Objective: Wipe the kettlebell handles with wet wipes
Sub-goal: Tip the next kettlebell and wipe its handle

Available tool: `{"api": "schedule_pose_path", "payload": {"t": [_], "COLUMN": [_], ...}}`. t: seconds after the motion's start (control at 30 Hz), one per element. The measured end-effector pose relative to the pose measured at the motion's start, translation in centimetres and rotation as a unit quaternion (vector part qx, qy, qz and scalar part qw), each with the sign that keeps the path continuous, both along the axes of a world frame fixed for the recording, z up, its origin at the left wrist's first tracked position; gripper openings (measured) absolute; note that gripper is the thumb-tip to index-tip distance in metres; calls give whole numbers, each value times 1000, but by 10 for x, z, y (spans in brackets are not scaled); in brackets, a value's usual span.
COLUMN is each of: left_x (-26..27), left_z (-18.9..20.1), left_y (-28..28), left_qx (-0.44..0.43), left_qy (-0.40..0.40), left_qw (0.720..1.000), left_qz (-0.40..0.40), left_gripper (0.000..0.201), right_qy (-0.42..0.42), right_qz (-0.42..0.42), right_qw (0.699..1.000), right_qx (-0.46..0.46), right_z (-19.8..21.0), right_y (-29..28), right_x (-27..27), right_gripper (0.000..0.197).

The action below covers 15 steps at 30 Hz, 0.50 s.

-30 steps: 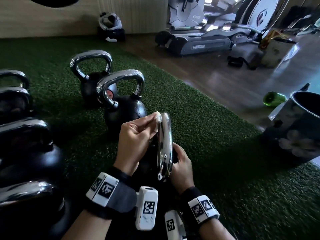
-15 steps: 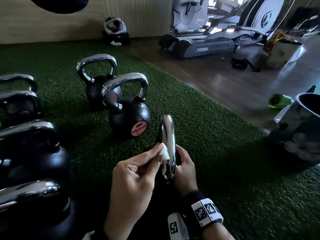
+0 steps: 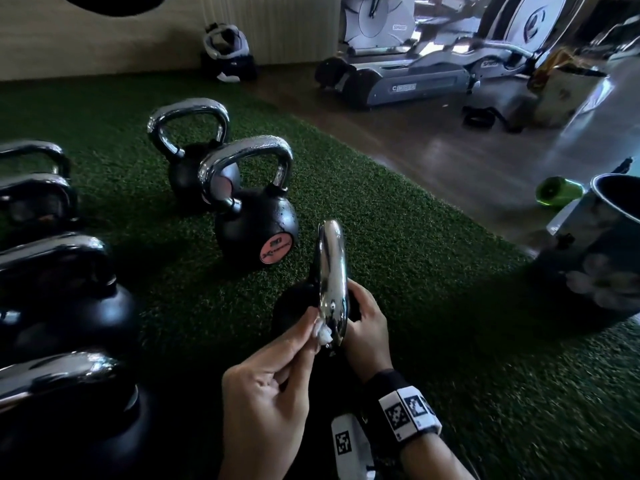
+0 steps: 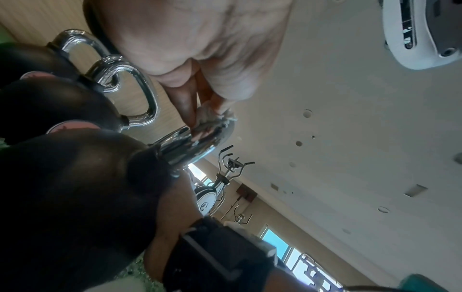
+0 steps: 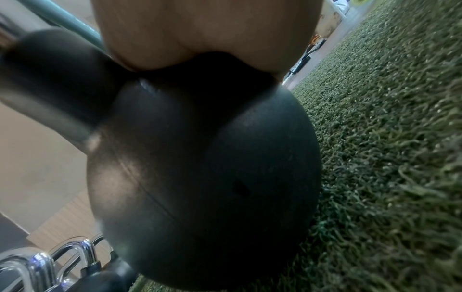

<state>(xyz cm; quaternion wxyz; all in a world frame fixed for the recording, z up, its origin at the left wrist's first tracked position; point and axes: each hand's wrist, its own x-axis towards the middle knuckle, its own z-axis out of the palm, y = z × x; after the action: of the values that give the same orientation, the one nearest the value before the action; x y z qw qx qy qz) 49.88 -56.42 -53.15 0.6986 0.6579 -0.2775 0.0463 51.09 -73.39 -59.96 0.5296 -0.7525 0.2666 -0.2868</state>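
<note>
Kettlebell handle (image 3: 331,271) is what I've got in hand right now, the chrome one on the near bell, seen edge-on from the head cam. My left hand (image 3: 266,393) has a small balled-up white wet wipe (image 3: 323,330) pinched between thumb and fingertips, and it's pressed against the near, lower end of that handle, close to where the chrome meets the black body. The left wrist cam shows the same thing: the wipe squashed onto the metal. My right hand (image 3: 367,327) is wrapped round the right side of the kettlebell (image 5: 205,177) just under the handle to steady it, fingers curled onto the black ball, which sits on the green turf (image 3: 415,271).

Progress-wise, I'd say I'm mid-way on this one handle, working the bottom of it. Can't tell from the shine alone how much of it has been covered.

Further out: a bell with a pink label (image 3: 256,230) just beyond, another black one (image 3: 188,168) behind it, and a row of bigger kettlebells (image 3: 62,299) down the left side. No way to tell which of those are wiped, so I'm guessing there's plenty left. Far right there's a dark bin (image 3: 609,237) at the turf's edge and a green bottle (image 3: 557,194) lying on the wood floor.
</note>
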Motion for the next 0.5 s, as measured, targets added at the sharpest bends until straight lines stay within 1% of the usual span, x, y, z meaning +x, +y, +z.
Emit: {"api": "schedule_pose_path", "payload": {"t": [0.1, 0.2, 0.23, 0.3, 0.33, 0.4, 0.43, 0.5], "left_x": [2, 6, 7, 11, 14, 20, 22, 26], "left_z": [-14, -32, -34, -31, -26, -12, -4, 10], "left_y": [0, 5, 7, 9, 10, 10, 11, 12], "left_qx": [14, 76, 86, 87, 81, 35, 0, -81], "left_qy": [14, -6, -9, 14, 39, 124, 171, 252], "left_qw": [1000, 997, 996, 996, 996, 991, 984, 963], "left_qz": [6, 23, 22, 9, -2, -36, -47, -56], "left_gripper": [36, 42, 42, 41, 38, 30, 27, 27], "right_qy": [6, 8, 10, 25, 38, 57, 55, 21], "right_qz": [-2, -3, -1, 10, 23, 33, 16, -49], "right_qw": [1000, 1000, 1000, 1000, 999, 998, 998, 998], "right_qx": [-4, -9, -13, -5, 5, 23, 19, -23], "right_z": [3, 2, 3, 3, 5, 13, 18, 38], "right_y": [0, 1, 1, -2, -4, -9, -11, -7], "right_x": [1, 1, 1, 0, -2, -11, -18, -38], "right_gripper": [41, 40, 41, 44, 49, 63, 61, 38]}}
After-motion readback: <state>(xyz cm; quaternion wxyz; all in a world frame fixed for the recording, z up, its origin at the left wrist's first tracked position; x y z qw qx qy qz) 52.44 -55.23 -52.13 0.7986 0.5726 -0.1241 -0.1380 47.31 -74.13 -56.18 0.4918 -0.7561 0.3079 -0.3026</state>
